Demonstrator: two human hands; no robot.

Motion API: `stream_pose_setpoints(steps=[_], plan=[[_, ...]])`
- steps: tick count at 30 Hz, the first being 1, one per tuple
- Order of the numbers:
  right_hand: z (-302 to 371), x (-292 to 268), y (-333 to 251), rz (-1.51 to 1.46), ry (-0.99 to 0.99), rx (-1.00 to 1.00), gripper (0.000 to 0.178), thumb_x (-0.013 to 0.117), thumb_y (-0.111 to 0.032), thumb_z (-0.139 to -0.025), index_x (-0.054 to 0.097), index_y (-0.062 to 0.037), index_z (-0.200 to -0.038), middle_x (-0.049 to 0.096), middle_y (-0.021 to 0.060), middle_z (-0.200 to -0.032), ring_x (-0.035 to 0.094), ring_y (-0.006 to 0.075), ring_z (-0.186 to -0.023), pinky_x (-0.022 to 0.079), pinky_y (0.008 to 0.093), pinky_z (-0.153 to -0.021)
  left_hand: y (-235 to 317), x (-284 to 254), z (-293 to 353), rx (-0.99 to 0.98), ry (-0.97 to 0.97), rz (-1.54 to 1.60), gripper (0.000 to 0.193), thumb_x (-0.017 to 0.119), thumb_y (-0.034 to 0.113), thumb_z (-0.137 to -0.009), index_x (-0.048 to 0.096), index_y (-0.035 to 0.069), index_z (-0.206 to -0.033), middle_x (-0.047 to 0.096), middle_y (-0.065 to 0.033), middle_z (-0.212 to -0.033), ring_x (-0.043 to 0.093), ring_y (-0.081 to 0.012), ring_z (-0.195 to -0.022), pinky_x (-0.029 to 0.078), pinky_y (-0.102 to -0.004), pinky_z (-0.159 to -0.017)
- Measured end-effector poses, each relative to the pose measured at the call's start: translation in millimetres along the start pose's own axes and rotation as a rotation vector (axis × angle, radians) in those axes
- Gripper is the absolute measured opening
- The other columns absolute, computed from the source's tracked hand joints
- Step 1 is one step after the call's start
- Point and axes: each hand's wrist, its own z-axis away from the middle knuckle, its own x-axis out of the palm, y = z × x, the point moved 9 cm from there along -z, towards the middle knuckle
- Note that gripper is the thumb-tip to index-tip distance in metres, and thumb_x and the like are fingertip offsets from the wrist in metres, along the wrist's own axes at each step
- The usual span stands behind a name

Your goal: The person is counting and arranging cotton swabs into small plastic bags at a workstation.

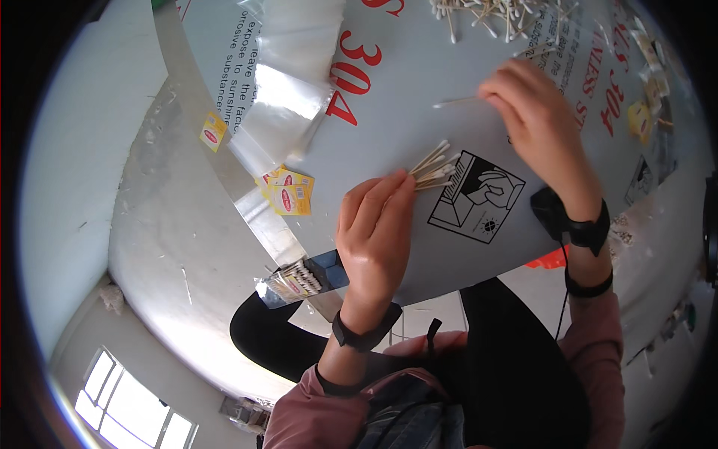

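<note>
Left fingers (378, 200) pinching swabs (435, 168), yellow cards (292, 197), clear bags (288, 123), swab heap (505, 15) beyond

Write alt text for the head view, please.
A person's left hand holds a bundle of white-tipped, tan cotton swabs; the right hand pinches one pale swab. Clear plastic bags and small yellow cards lie on the grey printed tabletop.

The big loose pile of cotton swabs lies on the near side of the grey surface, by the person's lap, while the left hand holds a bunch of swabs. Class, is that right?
Not quite: the head view shows the loose pile on the far side of the grey surface, beyond the right hand. The left hand does hold a bunch of swabs.
</note>
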Motion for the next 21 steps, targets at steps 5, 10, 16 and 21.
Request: stream_pose_setpoints(steps=[5,10,16,21], plan=[[1,32,-60,-0.167,-0.091,-0.177,0.018,0.063,0.007,-0.075,0.058,-0.0026,-0.089,0.057,0.0076,-0.09,0.058,0.0287,-0.088,0.05,0.0382,-0.077,-3,1,1,-0.096,-0.035,-0.031,0.051,0.079,0.002,-0.077,0.063,0.001,-0.126,0.063,-0.0148,-0.126,0.06,-0.0313,-0.112,0.049,-0.0416,-0.095],[21,7,-40,-0.262,0.007,0.008,0.022,0.06,0.009,-0.082,0.062,-0.0015,-0.101,0.062,0.0107,-0.097,0.061,0.0305,-0.09,0.051,0.0384,-0.077,20,47,22,-0.126,-0.39,-0.251,0.099,0.067,0.05,-0.09,0.019,-0.006,-0.157,0.018,-0.0269,-0.165,0.012,-0.0416,-0.155,0.01,-0.0581,-0.122],[46,-11,-26,-0.381,0.092,0.185,0.022,0.056,0.008,-0.093,0.063,-0.0007,-0.112,0.064,0.0118,-0.102,0.063,0.0238,-0.083,0.052,0.0308,-0.074,13,60,-15,-0.152,-0.261,-0.394,0.103,0.051,0.069,-0.089,0.03,-0.008,-0.153,0.03,-0.0247,-0.161,0.026,-0.0375,-0.152,0.023,-0.0513,-0.121],[59,-3,-15,-0.484,0.137,0.261,0.024,0.056,0.008,-0.094,0.063,-0.0004,-0.115,0.064,0.0128,-0.107,0.062,0.0228,-0.084,0.052,0.0303,-0.075,15,60,-20,-0.113,-0.219,-0.482,0.107,0.05,0.074,-0.086,0.032,-0.009,-0.152,0.033,-0.026,-0.159,0.029,-0.0386,-0.15,0.025,-0.051,-0.12]])
